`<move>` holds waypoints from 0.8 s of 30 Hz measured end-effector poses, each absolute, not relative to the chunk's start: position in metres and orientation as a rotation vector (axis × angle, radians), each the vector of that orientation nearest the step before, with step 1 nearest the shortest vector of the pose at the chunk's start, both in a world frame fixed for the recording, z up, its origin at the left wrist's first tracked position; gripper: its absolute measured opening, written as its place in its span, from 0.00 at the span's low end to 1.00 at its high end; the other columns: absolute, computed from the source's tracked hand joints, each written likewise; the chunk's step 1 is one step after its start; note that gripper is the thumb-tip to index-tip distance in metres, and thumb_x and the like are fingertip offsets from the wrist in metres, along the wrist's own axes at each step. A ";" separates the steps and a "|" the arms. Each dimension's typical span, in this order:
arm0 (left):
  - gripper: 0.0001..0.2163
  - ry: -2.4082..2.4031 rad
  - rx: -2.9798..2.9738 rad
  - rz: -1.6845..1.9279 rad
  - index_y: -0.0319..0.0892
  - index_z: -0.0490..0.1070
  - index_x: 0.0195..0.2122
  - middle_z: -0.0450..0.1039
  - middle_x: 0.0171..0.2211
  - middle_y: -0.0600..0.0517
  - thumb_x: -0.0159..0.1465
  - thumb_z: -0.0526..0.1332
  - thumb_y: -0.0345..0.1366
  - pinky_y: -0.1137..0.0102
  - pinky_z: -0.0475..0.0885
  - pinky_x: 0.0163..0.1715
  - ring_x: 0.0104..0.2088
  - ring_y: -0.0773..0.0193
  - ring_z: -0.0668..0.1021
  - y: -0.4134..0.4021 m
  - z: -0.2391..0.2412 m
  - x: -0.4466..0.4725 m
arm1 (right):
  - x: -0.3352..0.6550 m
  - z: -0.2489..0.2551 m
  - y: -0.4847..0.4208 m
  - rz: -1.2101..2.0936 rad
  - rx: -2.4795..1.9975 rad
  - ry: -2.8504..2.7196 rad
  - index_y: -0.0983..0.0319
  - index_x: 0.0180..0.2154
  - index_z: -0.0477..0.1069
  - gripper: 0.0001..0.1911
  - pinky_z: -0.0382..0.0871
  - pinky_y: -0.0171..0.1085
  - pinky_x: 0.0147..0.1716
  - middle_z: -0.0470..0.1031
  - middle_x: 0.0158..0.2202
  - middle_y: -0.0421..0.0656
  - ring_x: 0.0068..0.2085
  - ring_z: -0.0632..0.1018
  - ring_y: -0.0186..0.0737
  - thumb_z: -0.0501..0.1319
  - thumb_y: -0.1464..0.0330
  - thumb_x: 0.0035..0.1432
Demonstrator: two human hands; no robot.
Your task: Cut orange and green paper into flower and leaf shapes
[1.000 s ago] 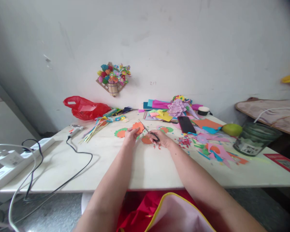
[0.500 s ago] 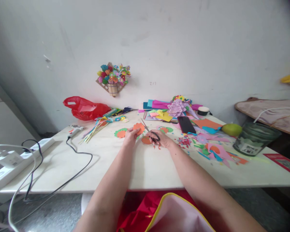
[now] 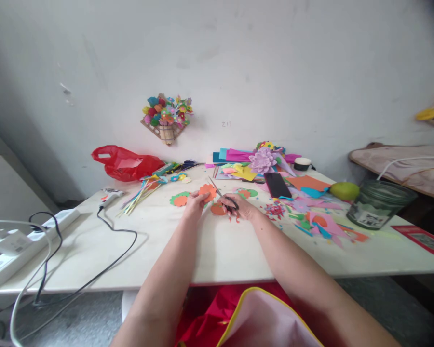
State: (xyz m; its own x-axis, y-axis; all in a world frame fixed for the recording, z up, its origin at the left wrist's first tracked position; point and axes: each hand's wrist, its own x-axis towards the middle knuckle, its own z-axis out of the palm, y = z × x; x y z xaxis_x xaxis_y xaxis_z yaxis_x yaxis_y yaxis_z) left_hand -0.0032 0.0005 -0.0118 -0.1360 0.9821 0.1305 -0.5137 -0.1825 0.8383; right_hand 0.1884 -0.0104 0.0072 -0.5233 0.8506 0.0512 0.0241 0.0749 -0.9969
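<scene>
Pinched in my left hand [image 3: 194,204] is an orange scalloped paper flower [image 3: 207,192]. My right hand [image 3: 243,207] is closed round the dark handles of a pair of scissors [image 3: 217,189], whose blades point up and left beside the flower's right edge. Whether the blades touch the paper I cannot make out. Left of my left hand, orange and green flower cutouts [image 3: 181,199] lie on the table. Another orange cutout [image 3: 217,209] rests between my hands, with small orange trimmings [image 3: 233,220] under the right one. Behind my right hand are further orange and green cutouts [image 3: 246,193].
Right of my hands lie a phone [image 3: 277,185], colourful scraps [image 3: 320,224], a green fruit [image 3: 344,191] and a glass jar [image 3: 376,205]. On the left are a red plastic bag [image 3: 126,163], thin sticks [image 3: 137,195], a glue gun [image 3: 110,197] with its cord, and a power strip [image 3: 32,246].
The whole view has shifted slightly, so the background sits a little further left. My hands, the orange flower and the scissors hold nearly the same pose.
</scene>
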 end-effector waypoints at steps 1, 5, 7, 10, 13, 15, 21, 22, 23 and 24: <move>0.11 0.767 0.854 1.608 0.41 0.76 0.24 0.81 0.26 0.51 0.42 0.76 0.27 0.67 0.80 0.40 0.30 0.61 0.83 0.000 -0.012 -0.003 | 0.189 0.007 -0.010 1.529 -0.876 -1.666 0.63 0.33 0.71 0.18 0.56 0.26 0.09 0.74 0.22 0.37 0.15 0.69 0.27 0.68 0.54 0.55; 0.11 0.726 0.860 1.607 0.40 0.77 0.23 0.81 0.25 0.50 0.40 0.76 0.27 0.69 0.79 0.38 0.28 0.62 0.82 -0.002 -0.010 -0.003 | 0.189 0.007 -0.010 1.547 -0.857 -1.657 0.64 0.33 0.71 0.19 0.56 0.27 0.10 0.74 0.22 0.37 0.16 0.70 0.28 0.68 0.54 0.54; 0.11 0.712 0.863 1.603 0.39 0.77 0.24 0.81 0.26 0.50 0.40 0.76 0.26 0.70 0.78 0.37 0.27 0.63 0.82 -0.002 -0.010 -0.003 | 0.189 0.008 -0.010 1.550 -0.847 -1.652 0.64 0.33 0.71 0.19 0.56 0.27 0.10 0.73 0.21 0.36 0.15 0.69 0.28 0.68 0.54 0.53; 0.11 0.709 0.870 1.598 0.39 0.77 0.24 0.81 0.26 0.51 0.40 0.76 0.26 0.71 0.78 0.35 0.26 0.65 0.81 -0.002 -0.010 -0.003 | 0.189 0.008 -0.010 1.562 -0.834 -1.651 0.63 0.32 0.71 0.18 0.57 0.28 0.10 0.72 0.20 0.36 0.15 0.68 0.28 0.68 0.54 0.52; 0.11 0.712 0.877 1.595 0.39 0.78 0.24 0.81 0.26 0.51 0.40 0.77 0.27 0.72 0.77 0.33 0.26 0.66 0.80 -0.001 -0.011 -0.003 | 0.189 0.008 -0.009 1.552 -0.839 -1.652 0.63 0.31 0.71 0.18 0.55 0.28 0.11 0.72 0.20 0.36 0.16 0.68 0.28 0.68 0.55 0.52; 0.11 0.714 0.882 1.595 0.39 0.78 0.24 0.82 0.26 0.51 0.40 0.77 0.27 0.72 0.77 0.33 0.26 0.66 0.81 -0.001 -0.011 -0.003 | 0.188 0.008 -0.008 1.539 -0.843 -1.655 0.63 0.31 0.70 0.18 0.53 0.28 0.11 0.72 0.19 0.37 0.16 0.68 0.28 0.68 0.55 0.52; 0.11 0.716 0.892 1.605 0.40 0.78 0.23 0.82 0.26 0.50 0.39 0.77 0.28 0.72 0.77 0.33 0.26 0.65 0.80 -0.001 -0.012 -0.003 | 0.188 0.006 -0.007 1.516 -0.869 -1.662 0.63 0.30 0.70 0.16 0.49 0.28 0.12 0.71 0.19 0.37 0.16 0.66 0.28 0.68 0.57 0.54; 0.11 0.717 0.893 1.611 0.40 0.78 0.23 0.81 0.26 0.51 0.40 0.76 0.28 0.72 0.77 0.32 0.26 0.65 0.80 -0.001 -0.012 -0.004 | 0.188 0.006 -0.007 1.515 -0.873 -1.663 0.63 0.30 0.70 0.16 0.49 0.28 0.12 0.71 0.18 0.36 0.15 0.66 0.28 0.68 0.57 0.53; 0.11 0.720 0.891 1.615 0.40 0.78 0.23 0.81 0.25 0.51 0.40 0.76 0.27 0.72 0.77 0.32 0.26 0.65 0.80 0.000 -0.013 -0.004 | 0.188 0.006 -0.007 1.512 -0.876 -1.661 0.63 0.30 0.70 0.16 0.48 0.28 0.12 0.70 0.18 0.36 0.15 0.65 0.28 0.67 0.57 0.53; 0.10 0.723 0.888 1.618 0.40 0.78 0.23 0.81 0.25 0.51 0.40 0.76 0.27 0.72 0.77 0.31 0.25 0.65 0.80 0.000 -0.013 -0.004 | 0.188 0.006 -0.007 1.509 -0.877 -1.662 0.63 0.30 0.70 0.16 0.48 0.28 0.12 0.70 0.18 0.36 0.15 0.65 0.28 0.67 0.57 0.53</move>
State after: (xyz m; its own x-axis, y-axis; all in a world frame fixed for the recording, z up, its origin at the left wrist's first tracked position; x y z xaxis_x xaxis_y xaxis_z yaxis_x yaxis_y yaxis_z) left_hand -0.0042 0.0004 -0.0134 -0.1186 0.9769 0.1776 -0.5193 -0.2135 0.8275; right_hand 0.1878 -0.0069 0.0057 -0.5133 0.8558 0.0634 0.0189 0.0851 -0.9962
